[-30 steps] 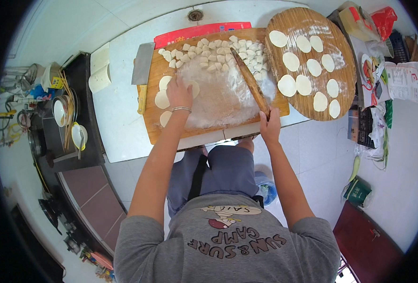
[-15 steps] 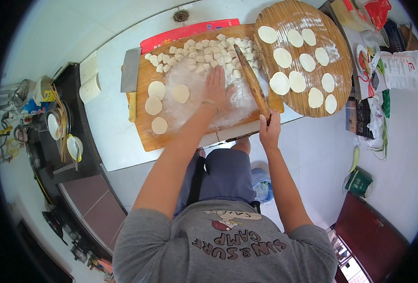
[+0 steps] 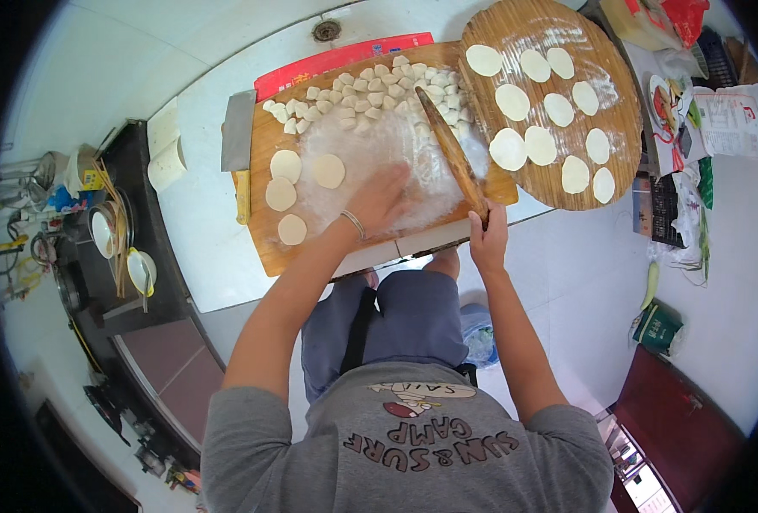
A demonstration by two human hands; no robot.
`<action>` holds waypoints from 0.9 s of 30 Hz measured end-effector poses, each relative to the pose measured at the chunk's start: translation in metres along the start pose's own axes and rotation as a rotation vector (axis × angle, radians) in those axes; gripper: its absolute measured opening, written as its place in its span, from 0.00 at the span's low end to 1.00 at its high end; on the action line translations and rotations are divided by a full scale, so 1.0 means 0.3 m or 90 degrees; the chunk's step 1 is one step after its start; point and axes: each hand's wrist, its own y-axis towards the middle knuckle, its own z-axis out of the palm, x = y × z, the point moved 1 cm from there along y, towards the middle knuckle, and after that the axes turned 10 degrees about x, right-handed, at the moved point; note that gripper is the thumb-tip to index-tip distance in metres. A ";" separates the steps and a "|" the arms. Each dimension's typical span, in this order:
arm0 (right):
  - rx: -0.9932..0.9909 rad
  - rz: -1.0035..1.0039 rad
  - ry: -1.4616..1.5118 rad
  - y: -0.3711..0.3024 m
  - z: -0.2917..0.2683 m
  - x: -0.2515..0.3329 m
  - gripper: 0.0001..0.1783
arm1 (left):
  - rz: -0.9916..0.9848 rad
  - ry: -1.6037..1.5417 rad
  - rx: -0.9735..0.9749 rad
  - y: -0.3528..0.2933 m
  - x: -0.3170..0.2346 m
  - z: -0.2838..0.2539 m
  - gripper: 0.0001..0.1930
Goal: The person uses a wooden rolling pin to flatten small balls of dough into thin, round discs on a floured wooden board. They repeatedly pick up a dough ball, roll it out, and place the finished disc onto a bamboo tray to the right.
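My right hand point(image 3: 488, 238) is closed around the near end of a wooden rolling pin point(image 3: 453, 154), which lies slanted over the right side of a wooden cutting board point(image 3: 255, 231). Flat and slightly blurred, my left hand point(image 3: 381, 201) is on the flour point(image 3: 353, 158) near the board's front, fingers outstretched with no object in them. Beyond it, many small dough pieces point(image 3: 379, 90) are heaped along the board's far side. Several rolled dough rounds, among them one dough wrapper point(image 3: 328, 171), lie left of my left hand.
A round wooden board point(image 3: 597, 77) bearing several dough wrappers overlaps the cutting board's right side. A cleaver point(image 3: 238, 132) with a yellow handle lies along the left edge. Bowls and chopsticks point(image 3: 115, 222) stand on the dark counter at left. A lined bin point(image 3: 479, 333) is below the table.
My left hand has drawn back across the flour from the dough pieces toward the board's front edge. My right hand keeps its hold on the rolling pin, whose far end has shifted slightly left.
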 end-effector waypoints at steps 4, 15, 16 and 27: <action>0.000 -0.018 0.002 0.003 0.016 0.001 0.18 | -0.143 0.055 -0.161 0.111 0.150 -0.056 0.37; 0.013 -0.012 -0.006 0.000 0.016 0.009 0.19 | -0.010 0.069 -0.029 -0.021 -0.061 0.101 0.39; 0.008 -0.022 -0.009 0.004 0.016 0.004 0.19 | -0.020 0.060 -0.061 -0.035 -0.085 0.106 0.39; 0.034 -0.010 0.000 0.014 0.005 0.051 0.18 | -0.117 0.140 -0.089 0.071 -0.149 0.250 0.43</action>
